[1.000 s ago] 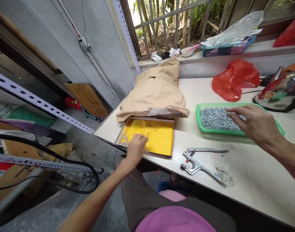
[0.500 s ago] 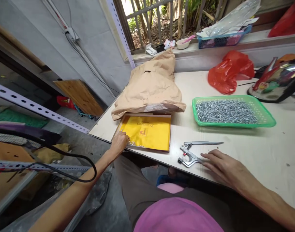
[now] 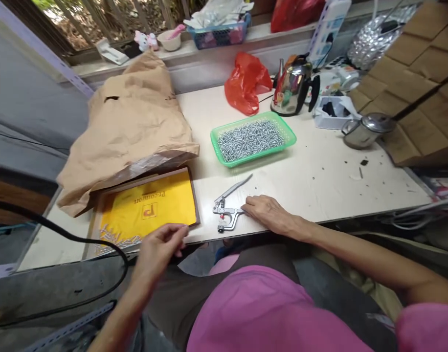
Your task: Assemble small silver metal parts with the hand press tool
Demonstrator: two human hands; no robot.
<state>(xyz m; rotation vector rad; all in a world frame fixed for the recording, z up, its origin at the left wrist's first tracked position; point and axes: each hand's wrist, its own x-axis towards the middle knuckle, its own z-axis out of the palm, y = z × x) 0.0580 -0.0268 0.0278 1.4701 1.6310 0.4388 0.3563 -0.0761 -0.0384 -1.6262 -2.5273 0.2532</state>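
Note:
My left hand hovers by the front right corner of a shallow tray with a yellow sheet in it. Its thumb and fingers are pinched together; what they hold, if anything, is too small to make out. Small silver metal pieces lie heaped in the tray's front left corner. Curled round the end of the lower handle of silver snap pliers, my right hand rests on the table. The pliers lie with their handles spread, and a spring and a red tip show at the jaw.
Behind the pliers, a green basket holds many small metal pieces. A brown paper bag overhangs the tray. Farther back are a red plastic bag, a kettle and a steel mug. A black cable loops at the left.
My left hand has left the metal pieces in the tray and moved right, now pinched. My right hand has closed round the pliers' handle. The view has turned right.

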